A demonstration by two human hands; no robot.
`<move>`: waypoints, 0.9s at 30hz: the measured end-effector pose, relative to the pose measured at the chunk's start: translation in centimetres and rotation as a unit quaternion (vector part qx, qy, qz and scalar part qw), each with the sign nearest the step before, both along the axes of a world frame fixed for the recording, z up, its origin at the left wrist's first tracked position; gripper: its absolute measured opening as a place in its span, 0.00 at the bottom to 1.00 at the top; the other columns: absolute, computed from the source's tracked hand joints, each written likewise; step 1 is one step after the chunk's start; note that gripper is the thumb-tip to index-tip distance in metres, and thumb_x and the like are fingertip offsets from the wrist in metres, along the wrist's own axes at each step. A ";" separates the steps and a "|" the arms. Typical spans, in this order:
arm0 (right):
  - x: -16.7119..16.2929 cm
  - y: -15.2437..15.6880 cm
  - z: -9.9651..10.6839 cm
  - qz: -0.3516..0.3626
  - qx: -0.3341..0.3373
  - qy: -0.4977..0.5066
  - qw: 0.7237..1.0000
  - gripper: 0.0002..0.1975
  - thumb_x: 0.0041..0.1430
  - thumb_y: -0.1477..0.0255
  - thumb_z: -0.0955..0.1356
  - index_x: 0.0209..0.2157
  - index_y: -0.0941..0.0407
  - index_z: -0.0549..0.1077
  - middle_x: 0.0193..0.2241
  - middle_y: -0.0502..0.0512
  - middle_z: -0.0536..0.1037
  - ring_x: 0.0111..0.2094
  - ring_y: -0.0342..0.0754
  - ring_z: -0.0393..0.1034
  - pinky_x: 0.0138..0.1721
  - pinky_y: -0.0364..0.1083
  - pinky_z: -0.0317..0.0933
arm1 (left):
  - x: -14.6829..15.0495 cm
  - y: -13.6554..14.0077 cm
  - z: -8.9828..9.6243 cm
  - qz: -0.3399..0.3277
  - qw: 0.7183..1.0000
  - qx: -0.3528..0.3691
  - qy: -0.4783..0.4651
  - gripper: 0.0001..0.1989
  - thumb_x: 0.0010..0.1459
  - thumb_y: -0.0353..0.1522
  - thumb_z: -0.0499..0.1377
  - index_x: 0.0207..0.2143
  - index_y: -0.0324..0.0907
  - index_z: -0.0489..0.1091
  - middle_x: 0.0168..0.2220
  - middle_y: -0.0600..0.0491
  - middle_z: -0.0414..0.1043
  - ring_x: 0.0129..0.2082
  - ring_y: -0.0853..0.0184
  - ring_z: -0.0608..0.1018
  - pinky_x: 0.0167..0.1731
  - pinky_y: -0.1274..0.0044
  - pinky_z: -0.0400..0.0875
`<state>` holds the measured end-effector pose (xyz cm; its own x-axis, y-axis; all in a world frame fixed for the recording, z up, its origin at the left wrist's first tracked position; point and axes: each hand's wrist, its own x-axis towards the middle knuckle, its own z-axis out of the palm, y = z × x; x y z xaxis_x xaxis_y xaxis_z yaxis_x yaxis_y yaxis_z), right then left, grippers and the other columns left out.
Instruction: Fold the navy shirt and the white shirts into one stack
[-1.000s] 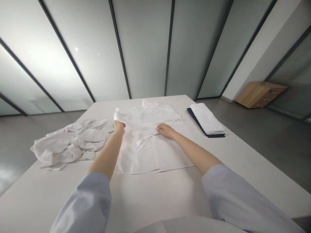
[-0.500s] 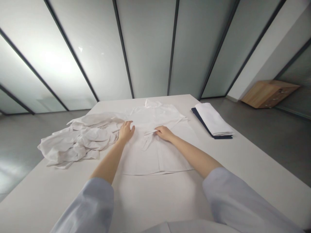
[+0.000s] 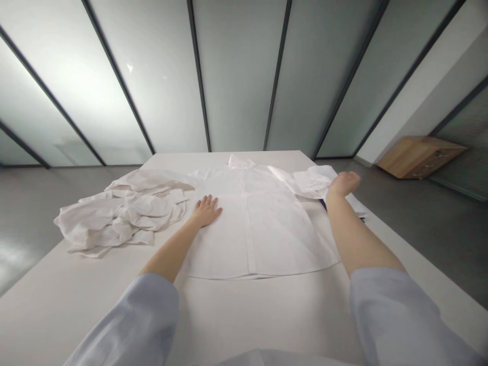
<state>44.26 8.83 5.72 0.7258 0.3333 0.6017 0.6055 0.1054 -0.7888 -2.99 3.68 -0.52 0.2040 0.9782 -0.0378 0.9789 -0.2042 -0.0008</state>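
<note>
A white shirt (image 3: 274, 223) lies spread on the table, collar toward the far edge and hem toward me. My left hand (image 3: 206, 210) rests flat on the left part of its body, fingers spread. Off to the right, my right hand (image 3: 344, 183) is closed at the end of one shirt sleeve (image 3: 310, 182), which stretches out from the shoulder. The fingertips there are partly hidden and a little blurred. Under and beside that sleeve is a folded white cloth (image 3: 354, 204) on top of a dark blue piece.
A loose heap of crumpled white garments (image 3: 125, 213) lies on the left of the white table (image 3: 244, 310). Frosted glass panels (image 3: 236, 76) with dark frames stand behind it. A wooden cabinet (image 3: 419, 156) is on the floor at far right.
My right hand has swung from the shirt's middle out to the right, drawing the sleeve with it. My left hand has shifted right onto the shirt and flattened.
</note>
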 end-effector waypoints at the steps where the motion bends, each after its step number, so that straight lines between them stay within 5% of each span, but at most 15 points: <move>1: -0.1 -0.1 0.1 -0.039 0.015 -0.010 0.999 0.15 0.54 0.75 0.56 0.40 0.58 0.69 0.41 0.66 0.72 0.47 0.57 0.67 0.51 0.61 0.60 | 0.0 -0.1 0.0 -0.001 1.000 -0.004 0.002 0.33 0.66 0.48 0.40 0.69 0.42 0.47 0.70 0.43 0.42 0.69 0.54 0.47 0.64 0.61 0.46; 3: -1.7 -0.4 -0.2 -0.029 0.012 -0.060 0.998 0.15 0.53 0.74 0.59 0.41 0.58 0.69 0.43 0.65 0.73 0.47 0.56 0.67 0.52 0.58 0.60 | 0.1 -0.5 0.1 -0.001 1.000 -0.015 0.007 0.34 0.66 0.48 0.39 0.69 0.41 0.46 0.70 0.42 0.41 0.69 0.53 0.47 0.64 0.59 0.46; 5: -4.5 -0.6 -1.2 0.120 -0.070 -0.168 0.976 0.12 0.55 0.73 0.60 0.39 0.57 0.71 0.39 0.62 0.75 0.44 0.55 0.69 0.49 0.55 0.62 | 0.2 -0.8 0.3 0.001 1.000 -0.024 0.011 0.34 0.67 0.47 0.39 0.69 0.41 0.46 0.70 0.41 0.40 0.69 0.53 0.47 0.63 0.59 0.46; 8: -9.2 -1.1 -3.8 0.302 -0.240 -0.322 0.864 0.14 0.60 0.70 0.60 0.41 0.57 0.74 0.43 0.61 0.76 0.47 0.53 0.69 0.51 0.52 0.62 | 0.5 -1.4 0.8 -0.002 1.000 -0.020 0.012 0.34 0.66 0.48 0.41 0.68 0.39 0.49 0.70 0.39 0.44 0.68 0.51 0.50 0.62 0.58 0.49; 10: -11.7 -1.7 -5.6 0.343 -0.308 -0.373 0.805 0.16 0.62 0.68 0.61 0.47 0.57 0.73 0.49 0.62 0.75 0.52 0.53 0.67 0.55 0.51 0.58 | 0.6 -1.6 1.1 -0.002 1.000 -0.007 0.005 0.33 0.65 0.49 0.43 0.64 0.39 0.56 0.68 0.39 0.50 0.67 0.51 0.55 0.60 0.58 0.54; 14: -14.2 -2.9 -7.5 0.326 -0.408 -0.404 0.752 0.26 0.64 0.59 0.61 0.59 0.55 0.65 0.63 0.64 0.63 0.63 0.58 0.54 0.61 0.56 0.50 | 0.6 -1.0 1.0 0.023 0.998 0.043 -0.029 0.27 0.65 0.47 0.43 0.57 0.41 0.65 0.61 0.43 0.64 0.61 0.57 0.65 0.59 0.64 0.58; 19: -14.7 -4.0 -7.0 0.274 -0.512 -0.391 0.714 0.36 0.64 0.50 0.56 0.67 0.53 0.53 0.70 0.63 0.45 0.68 0.64 0.40 0.64 0.62 0.40 | 0.2 0.7 0.4 0.052 0.998 0.038 -0.014 0.34 0.65 0.48 0.44 0.67 0.38 0.52 0.69 0.40 0.47 0.68 0.52 0.51 0.63 0.61 0.48; 27: -14.9 -5.7 -5.1 0.276 -0.519 -0.404 0.701 0.32 0.64 0.51 0.57 0.63 0.55 0.61 0.65 0.65 0.58 0.64 0.64 0.52 0.61 0.61 0.47 | 0.5 -0.1 0.4 0.055 0.998 -0.005 0.009 0.37 0.64 0.52 0.40 0.68 0.42 0.48 0.70 0.39 0.44 0.68 0.46 0.50 0.61 0.53 0.48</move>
